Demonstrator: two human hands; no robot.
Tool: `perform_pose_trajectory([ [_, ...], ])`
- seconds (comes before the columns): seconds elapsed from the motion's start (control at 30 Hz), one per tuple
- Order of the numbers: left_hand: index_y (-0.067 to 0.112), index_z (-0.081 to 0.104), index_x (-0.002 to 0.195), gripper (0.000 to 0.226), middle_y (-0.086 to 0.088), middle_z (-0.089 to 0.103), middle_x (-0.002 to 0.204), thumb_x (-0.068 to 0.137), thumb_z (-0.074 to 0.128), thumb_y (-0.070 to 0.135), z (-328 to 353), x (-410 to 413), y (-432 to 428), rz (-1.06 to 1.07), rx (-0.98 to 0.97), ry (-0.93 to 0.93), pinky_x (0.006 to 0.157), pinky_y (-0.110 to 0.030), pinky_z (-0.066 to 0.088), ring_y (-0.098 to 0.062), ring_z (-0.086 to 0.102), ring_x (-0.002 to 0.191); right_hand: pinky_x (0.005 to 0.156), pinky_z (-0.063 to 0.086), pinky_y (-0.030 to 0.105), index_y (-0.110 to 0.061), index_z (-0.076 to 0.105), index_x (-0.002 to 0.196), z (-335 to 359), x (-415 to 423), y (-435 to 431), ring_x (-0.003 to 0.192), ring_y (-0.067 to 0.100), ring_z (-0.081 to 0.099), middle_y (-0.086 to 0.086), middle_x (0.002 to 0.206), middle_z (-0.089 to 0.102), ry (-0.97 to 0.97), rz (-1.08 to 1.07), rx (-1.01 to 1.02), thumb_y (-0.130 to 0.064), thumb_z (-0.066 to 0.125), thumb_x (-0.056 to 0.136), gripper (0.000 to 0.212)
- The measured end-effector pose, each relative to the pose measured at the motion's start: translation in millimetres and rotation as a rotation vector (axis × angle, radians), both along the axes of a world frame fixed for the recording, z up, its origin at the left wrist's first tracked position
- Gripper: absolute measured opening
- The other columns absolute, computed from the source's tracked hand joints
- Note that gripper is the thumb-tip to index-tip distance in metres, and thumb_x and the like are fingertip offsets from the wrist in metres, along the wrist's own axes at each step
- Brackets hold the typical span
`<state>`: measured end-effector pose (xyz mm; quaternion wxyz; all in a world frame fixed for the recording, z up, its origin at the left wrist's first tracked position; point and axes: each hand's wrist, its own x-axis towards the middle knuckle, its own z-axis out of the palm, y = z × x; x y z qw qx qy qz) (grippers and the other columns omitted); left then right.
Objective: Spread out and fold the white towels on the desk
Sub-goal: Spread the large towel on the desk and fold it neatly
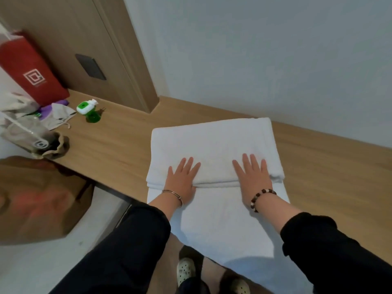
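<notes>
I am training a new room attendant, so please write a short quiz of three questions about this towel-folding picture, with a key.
1. True or false: the left hand and the right hand both lie flat, with straight fingers, on the white towel.
2. Which wrist wears the beaded bracelet? A) left B) right C) neither
3. Fill in: the paper bag at the far left of the desk is ____ in colour.
Key: 1 true; 2 B; 3 red.
</notes>
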<state>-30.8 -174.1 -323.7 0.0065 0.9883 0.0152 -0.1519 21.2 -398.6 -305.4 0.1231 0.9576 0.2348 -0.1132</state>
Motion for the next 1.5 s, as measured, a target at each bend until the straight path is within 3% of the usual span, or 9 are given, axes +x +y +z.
perform_pose_trajectory([
  [0.27,0.035,-0.005,0.149,0.07,0.008,-0.011,0.158,0.094,0.038,0.025,-18,56,14,-0.102,-0.025,-0.095,0.114,-0.051,0.002,-0.016,-0.011,0.145,0.116,0.004,0.049,-0.026,-0.022,0.147,-29,51,2,0.146,0.026,-0.01,0.006,0.157,-0.02,0.019,-0.162,0.061,0.002,0.036,0.087,0.087],
  [0.53,0.037,0.009,0.149,0.066,0.011,0.0,0.158,0.092,0.036,0.017,-20,124,35,-0.184,-0.104,-0.191,0.117,-0.046,0.002,-0.011,-0.002,0.145,0.113,0.018,0.049,-0.024,0.001,0.15,-35,89,25,0.144,0.028,0.008,0.008,0.158,0.004,-0.105,-0.279,0.111,-0.01,0.045,0.089,0.076],
  [0.6,0.031,0.026,0.147,0.059,0.006,0.019,0.156,0.092,0.04,0.017,-16,117,34,-0.211,-0.095,-0.255,0.115,-0.041,0.017,-0.016,0.015,0.144,0.097,0.036,0.039,-0.018,0.021,0.144,-33,84,30,0.132,0.028,0.031,0.01,0.146,0.029,-0.182,-0.261,0.123,-0.012,0.044,0.091,0.058],
  [0.67,0.02,0.053,0.123,0.036,0.002,0.05,0.133,0.088,0.045,0.017,-14,107,29,-0.227,-0.066,-0.414,0.092,-0.035,0.041,-0.023,0.041,0.127,0.074,0.036,0.031,-0.016,0.039,0.125,-32,74,35,0.11,0.024,0.048,0.006,0.122,0.05,-0.286,-0.207,0.17,-0.011,0.04,0.092,0.033],
  [0.73,0.016,0.057,0.101,0.017,0.0,0.057,0.11,0.089,0.045,0.017,-16,92,20,-0.187,0.004,-0.539,0.071,-0.032,0.042,-0.023,0.05,0.108,0.068,0.033,0.03,-0.016,0.046,0.112,-31,61,39,0.099,0.022,0.051,0.004,0.108,0.056,-0.369,-0.134,0.198,-0.008,0.038,0.092,0.022],
  [0.87,0.017,0.058,0.117,0.028,-0.001,0.058,0.117,0.093,0.044,0.012,-25,64,11,-0.081,0.046,-0.515,0.087,-0.037,0.049,-0.024,0.054,0.109,0.067,0.037,0.028,-0.017,0.052,0.094,-26,28,31,0.08,0.019,0.049,0.004,0.097,0.061,-0.307,-0.043,0.188,-0.009,0.044,0.089,0.012],
  [1.07,0.019,0.063,0.106,0.027,-0.003,0.064,0.106,0.094,0.04,0.023,-5,63,9,-0.017,0.028,-0.458,0.081,-0.031,0.046,-0.024,0.058,0.098,0.109,0.023,0.041,-0.02,0.049,0.119,-6,27,-5,0.122,0.023,0.037,0.003,0.125,0.043,-0.497,-0.112,-0.016,-0.02,0.052,0.084,0.036],
  [1.37,0.013,0.053,0.101,0.016,-0.004,0.053,0.104,0.095,0.038,0.016,-2,67,26,-0.31,0.288,-0.522,0.064,-0.032,0.033,-0.025,0.052,0.098,0.071,0.035,0.029,-0.014,0.054,0.106,-12,41,-33,0.109,0.022,0.046,0.004,0.113,0.051,-0.473,-0.059,0.113,-0.014,0.04,0.093,0.019],
  [1.5,0.013,0.054,0.095,0.021,-0.004,0.052,0.1,0.097,0.037,0.025,-14,64,34,-0.336,0.216,-0.574,0.061,-0.032,0.033,-0.023,0.05,0.095,0.073,0.04,0.03,-0.015,0.054,0.101,-31,34,-46,0.107,0.019,0.046,0.001,0.11,0.053,-0.521,-0.055,0.184,-0.016,0.038,0.096,0.017],
])
